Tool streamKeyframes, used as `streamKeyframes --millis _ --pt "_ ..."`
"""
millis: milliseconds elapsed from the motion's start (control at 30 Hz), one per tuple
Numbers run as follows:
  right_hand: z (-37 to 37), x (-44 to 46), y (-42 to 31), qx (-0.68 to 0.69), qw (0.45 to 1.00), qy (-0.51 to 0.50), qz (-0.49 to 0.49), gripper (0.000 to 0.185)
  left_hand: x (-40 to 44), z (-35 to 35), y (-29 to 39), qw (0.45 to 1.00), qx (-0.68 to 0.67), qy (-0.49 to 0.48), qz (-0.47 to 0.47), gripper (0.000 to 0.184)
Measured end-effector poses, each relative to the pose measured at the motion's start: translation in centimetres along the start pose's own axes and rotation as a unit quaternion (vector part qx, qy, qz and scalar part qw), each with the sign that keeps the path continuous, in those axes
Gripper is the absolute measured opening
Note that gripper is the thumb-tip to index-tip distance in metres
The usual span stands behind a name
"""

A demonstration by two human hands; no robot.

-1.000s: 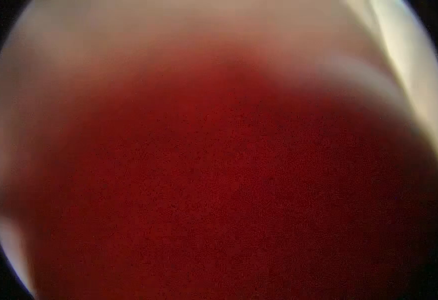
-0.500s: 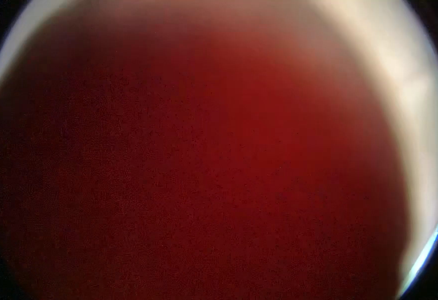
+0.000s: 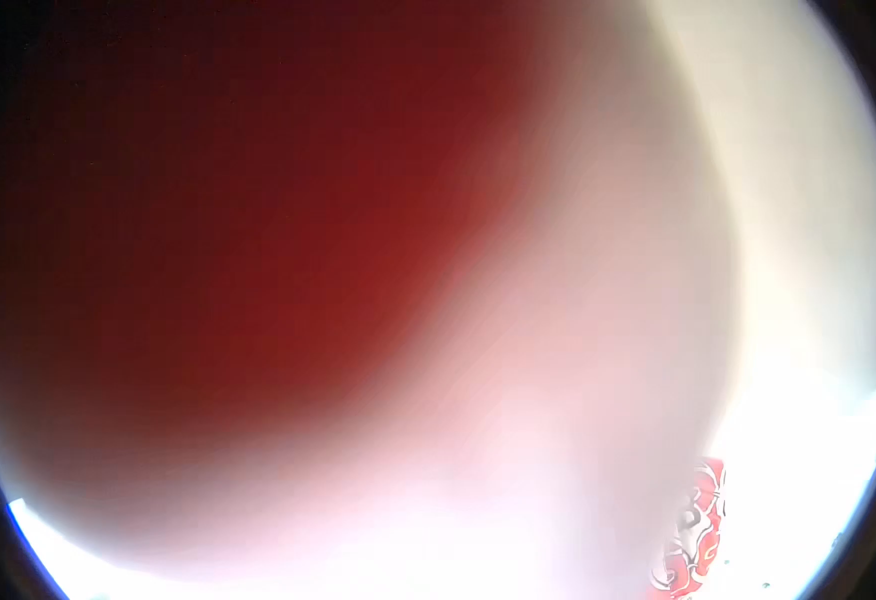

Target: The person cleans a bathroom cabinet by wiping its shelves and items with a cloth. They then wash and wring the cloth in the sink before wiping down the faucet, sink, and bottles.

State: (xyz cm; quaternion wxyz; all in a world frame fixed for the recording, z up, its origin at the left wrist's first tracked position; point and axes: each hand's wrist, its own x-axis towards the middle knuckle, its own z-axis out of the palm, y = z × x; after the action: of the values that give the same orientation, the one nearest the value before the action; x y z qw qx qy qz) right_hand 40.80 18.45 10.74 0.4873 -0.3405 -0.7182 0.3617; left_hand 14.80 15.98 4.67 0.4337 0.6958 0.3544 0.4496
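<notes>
A large blurred shape point(image 3: 288, 230) lies right against the camera and fills most of the head view. Its middle glows dark red and its lower edge is pale, like a fingertip or part of a hand pressed over the lens. Whether it belongs to my left or my right hand I cannot make out. No fingers show clearly, and nothing held can be seen.
At the lower right, a strip of red and white patterned cloth point(image 3: 696, 530) with curling lines shows past the blurred edge. A pale, out-of-focus surface point(image 3: 808, 200) runs down the right side. Bright glare whitens the bottom.
The dark red cover has shifted up and to the left. More light enters along the bottom and right, and the patterned cloth has come into sight.
</notes>
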Motion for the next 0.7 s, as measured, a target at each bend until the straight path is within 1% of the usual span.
streamKeyframes --millis 267,400,467,600,667,700 --pt "-0.3 0.2 0.7 -0.019 1.000 0.007 -0.013 0.016 0.3 0.3 -0.5 1.000 0.004 0.000 0.012 0.053" --pt "-0.2 0.5 0.6 -0.041 0.998 0.015 -0.035 0.016 0.4 0.3 -0.5 1.000 0.012 -0.005 0.023 0.053" --pt "0.0 1.0 -0.1 -0.066 0.995 0.020 -0.071 0.016 0.3 0.2 -0.3 0.999 0.016 -0.003 0.036 0.053" --pt "1.8 3.3 -3.5 -0.132 0.966 0.028 -0.220 0.016 0.6 -0.6 1.6 0.995 0.040 0.004 0.097 0.054" --pt "7.5 4.4 -6.6 -0.162 0.950 0.006 -0.267 0.016 -1.8 -5.0 4.4 0.990 0.044 0.011 0.137 0.054" --pt "10.7 4.3 -7.7 -0.176 0.946 -0.007 -0.272 0.016 -3.0 -7.1 5.4 0.987 0.044 0.014 0.155 0.054"
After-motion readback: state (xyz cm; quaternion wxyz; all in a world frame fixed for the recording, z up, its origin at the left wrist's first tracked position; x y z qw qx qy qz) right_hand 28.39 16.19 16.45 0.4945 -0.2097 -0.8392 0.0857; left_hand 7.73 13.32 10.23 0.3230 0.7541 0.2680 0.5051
